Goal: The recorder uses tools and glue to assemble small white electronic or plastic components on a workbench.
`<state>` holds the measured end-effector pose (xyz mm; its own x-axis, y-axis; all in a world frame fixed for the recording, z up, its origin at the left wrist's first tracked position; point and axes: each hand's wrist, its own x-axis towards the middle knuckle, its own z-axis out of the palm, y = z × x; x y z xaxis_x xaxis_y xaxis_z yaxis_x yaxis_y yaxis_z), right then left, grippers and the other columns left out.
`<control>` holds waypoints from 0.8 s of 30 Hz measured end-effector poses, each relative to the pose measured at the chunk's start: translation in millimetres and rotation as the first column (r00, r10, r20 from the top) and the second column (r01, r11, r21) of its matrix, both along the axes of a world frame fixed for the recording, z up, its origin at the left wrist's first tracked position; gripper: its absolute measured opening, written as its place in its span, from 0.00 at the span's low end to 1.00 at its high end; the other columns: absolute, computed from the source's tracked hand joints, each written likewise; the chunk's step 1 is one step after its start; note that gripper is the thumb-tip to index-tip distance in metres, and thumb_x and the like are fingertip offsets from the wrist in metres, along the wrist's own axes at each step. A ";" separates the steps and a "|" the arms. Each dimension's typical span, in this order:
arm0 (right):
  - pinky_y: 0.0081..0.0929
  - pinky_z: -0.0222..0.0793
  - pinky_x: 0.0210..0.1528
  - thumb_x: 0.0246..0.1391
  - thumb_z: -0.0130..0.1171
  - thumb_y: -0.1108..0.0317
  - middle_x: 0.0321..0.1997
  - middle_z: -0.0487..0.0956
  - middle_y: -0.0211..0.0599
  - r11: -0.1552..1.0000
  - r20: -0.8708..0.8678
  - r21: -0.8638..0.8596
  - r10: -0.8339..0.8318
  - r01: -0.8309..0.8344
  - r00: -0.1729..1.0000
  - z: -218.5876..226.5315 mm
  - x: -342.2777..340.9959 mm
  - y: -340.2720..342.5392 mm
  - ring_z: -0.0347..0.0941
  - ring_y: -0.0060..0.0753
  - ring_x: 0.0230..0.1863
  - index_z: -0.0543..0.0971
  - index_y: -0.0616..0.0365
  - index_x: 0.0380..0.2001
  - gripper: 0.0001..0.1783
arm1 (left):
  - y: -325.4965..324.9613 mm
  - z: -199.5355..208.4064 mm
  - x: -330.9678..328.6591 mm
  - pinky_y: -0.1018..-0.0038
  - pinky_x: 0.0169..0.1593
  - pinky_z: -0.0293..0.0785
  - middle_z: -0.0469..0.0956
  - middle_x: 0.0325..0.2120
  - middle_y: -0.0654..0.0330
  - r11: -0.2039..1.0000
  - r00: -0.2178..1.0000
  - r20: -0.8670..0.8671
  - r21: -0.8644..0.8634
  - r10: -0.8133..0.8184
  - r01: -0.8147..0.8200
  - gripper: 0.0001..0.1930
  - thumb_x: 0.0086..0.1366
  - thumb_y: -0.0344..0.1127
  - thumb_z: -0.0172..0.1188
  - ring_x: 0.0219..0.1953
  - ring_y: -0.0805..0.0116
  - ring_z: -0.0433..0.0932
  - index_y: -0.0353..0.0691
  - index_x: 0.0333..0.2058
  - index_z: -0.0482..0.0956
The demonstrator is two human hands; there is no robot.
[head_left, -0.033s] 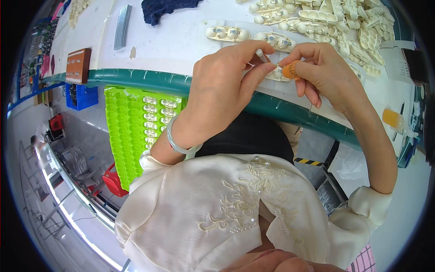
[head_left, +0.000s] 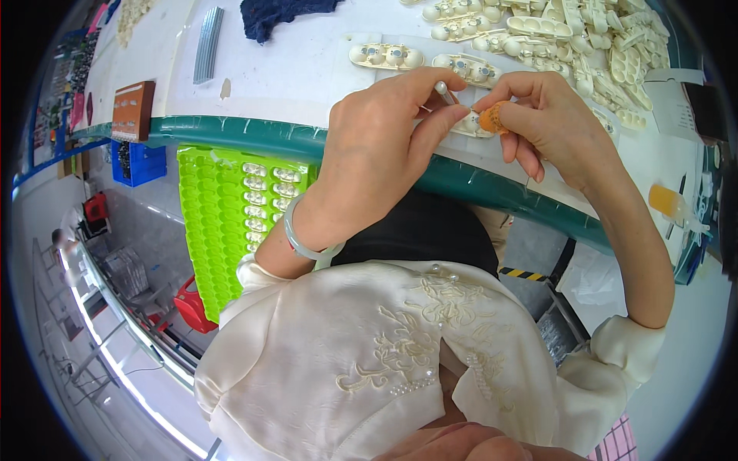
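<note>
My left hand [head_left: 377,146] is closed near the table edge, with a pale bracelet at its wrist. A thin white pen-like stick [head_left: 441,89] pokes out between its thumb and forefinger. Thumb tip and fingers meet a small cream plastic part [head_left: 470,127] with round cups. From the other side, my right hand [head_left: 538,119] pinches at this part. An orange textured finger cover [head_left: 494,117] sits on one of its fingers, partly hiding the part. A fine wire-like tip shows below the right fingers; what it belongs to is hidden. Two similar cream parts [head_left: 387,56] lie just beyond my hands.
Many cream parts [head_left: 538,27] are heaped at the far right. A green moulded tray [head_left: 211,223] holding several silvery parts stands left of my lap. On the table are a dark blue cloth [head_left: 280,14], grey strips [head_left: 207,46], a brown block [head_left: 132,111] and an orange-filled bottle [head_left: 666,201].
</note>
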<state>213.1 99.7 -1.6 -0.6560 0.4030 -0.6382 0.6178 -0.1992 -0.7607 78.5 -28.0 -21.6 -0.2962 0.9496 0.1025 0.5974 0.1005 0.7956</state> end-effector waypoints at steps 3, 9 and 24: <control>0.15 0.60 0.09 0.47 0.50 0.72 0.13 0.72 0.36 0.999 0.008 0.033 0.005 -0.005 1.000 -0.4 -1.4 -0.6 0.63 0.18 0.08 0.75 0.66 0.29 0.08 | 0.0 -1.4 1.2 0.80 0.33 0.74 0.78 0.30 0.59 1.000 1.000 0.009 -0.007 0.008 -0.008 0.10 0.55 0.25 0.59 0.31 0.74 0.78 0.34 0.37 0.75; 0.17 0.63 0.11 0.48 0.50 0.73 0.15 0.73 0.37 0.998 -0.007 0.046 0.039 -0.039 0.999 6.0 -1.9 2.8 0.67 0.20 0.11 0.75 0.69 0.35 0.11 | 3.6 -15.9 3.2 0.75 0.30 0.74 0.77 0.24 0.56 0.985 0.999 -0.021 0.173 0.025 -0.021 0.10 0.52 0.27 0.59 0.25 0.64 0.78 0.36 0.35 0.75; 0.16 0.65 0.13 0.48 0.51 0.73 0.15 0.74 0.35 0.995 -0.058 0.039 0.099 -0.097 0.993 -4.2 -13.3 0.5 0.68 0.19 0.12 0.76 0.68 0.30 0.08 | 3.7 -9.4 -2.2 0.79 0.33 0.75 0.75 0.28 0.60 0.990 0.996 -0.094 0.141 0.005 0.008 0.12 0.53 0.22 0.56 0.30 0.76 0.76 0.35 0.38 0.74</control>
<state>199.9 100.2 -5.7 -0.7301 0.3568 -0.5828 0.5862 -0.1115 -0.8025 76.3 -24.4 -31.0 -0.2778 0.9240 0.2628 0.6702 -0.0095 0.7421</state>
